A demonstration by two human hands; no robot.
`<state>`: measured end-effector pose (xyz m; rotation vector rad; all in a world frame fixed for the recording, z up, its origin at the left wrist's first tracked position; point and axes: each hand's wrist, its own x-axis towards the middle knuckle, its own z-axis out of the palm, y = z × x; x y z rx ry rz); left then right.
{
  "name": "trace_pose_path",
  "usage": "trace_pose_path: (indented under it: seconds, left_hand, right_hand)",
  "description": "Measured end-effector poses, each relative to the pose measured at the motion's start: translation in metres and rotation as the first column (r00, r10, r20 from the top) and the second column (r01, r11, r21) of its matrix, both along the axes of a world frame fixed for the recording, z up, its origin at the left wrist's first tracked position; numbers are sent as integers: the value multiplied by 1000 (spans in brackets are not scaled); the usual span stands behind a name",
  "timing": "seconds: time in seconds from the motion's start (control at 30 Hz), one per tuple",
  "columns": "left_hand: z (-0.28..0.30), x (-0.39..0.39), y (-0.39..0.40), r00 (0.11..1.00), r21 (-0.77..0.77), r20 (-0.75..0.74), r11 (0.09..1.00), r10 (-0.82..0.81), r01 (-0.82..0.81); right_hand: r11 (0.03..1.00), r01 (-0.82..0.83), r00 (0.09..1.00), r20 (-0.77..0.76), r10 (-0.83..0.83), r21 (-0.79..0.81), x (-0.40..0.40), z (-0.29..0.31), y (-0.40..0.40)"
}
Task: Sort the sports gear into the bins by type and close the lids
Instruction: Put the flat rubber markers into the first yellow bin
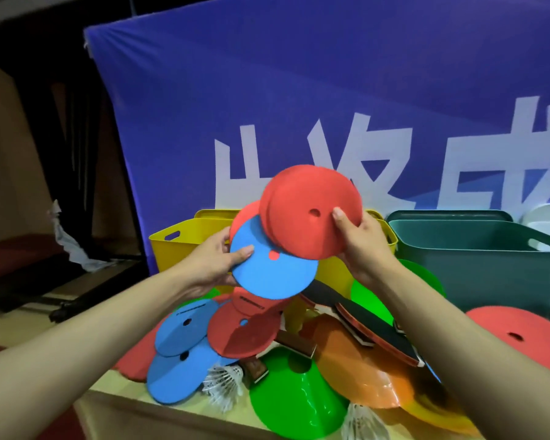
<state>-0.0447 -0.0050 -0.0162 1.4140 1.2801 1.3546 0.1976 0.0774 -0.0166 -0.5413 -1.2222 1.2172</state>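
Honestly, my right hand point(361, 246) pinches two red discs point(311, 211), my left hand point(216, 262) a blue disc point(273, 268) over a red; either loose stack could slide apart above the yellow bin point(185, 239).

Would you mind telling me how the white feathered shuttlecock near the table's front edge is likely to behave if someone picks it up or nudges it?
The white feathered shuttlecock probably weighs very little, being mostly thin open feathers. Those feathers look delicate, so a firm squeeze could bend them. Lying on its side by the green plastic cone, it would likely roll in a curve, not straight.
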Motion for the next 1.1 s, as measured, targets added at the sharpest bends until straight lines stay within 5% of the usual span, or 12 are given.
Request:
trace_pose_path:
  seconds: [0.13, 0.23, 0.4, 0.53, 0.63, 0.73, 0.97, 1.1]
  left_hand:
    - [15, -25, -10, 996, 19, 6, 996, 85, -85]
    - [27, -38, -15, 997, 20, 20, 997, 78, -79]
    - [21, -15, -5, 979, 6, -164, 992, 122, -122]
    - [-6, -17, -5, 961, -17, -229, 986, 158, -166]
    - [-23, -33, -16, 954, -54, -265, 986, 138, -157]
    - [-26, -51, -27, 881, -37, -449, 982, 151, -187]
    - [-6, -134, -25, 793, -41, -564, 951, 231, -306]
    - [-16, -191, -33, 557, 7, -779, 891, 290, -453]
  right_hand:
    - [985, 106, 978, -165, -127, -134, 19, 11, 10]
    - [971, 203, 977, -46, -210, -124, 27, 10, 13]
    - [996, -72, 995, 66, 75, -58, -25, 4, -28]
    - [996, -37, 945, 328, 7, 83, -75, -16, -42]
    - [997, -70, 907, 419, 48, 38, -88, -40, -30]
    - [977, -177, 929, 308, 206, -121, -100, -59, -29]
    - [986, -63, 994, 75, 75, -155, -161, 2, 19]
    - [894, -179, 982, -24, 185, -412, -203, 41, 55]
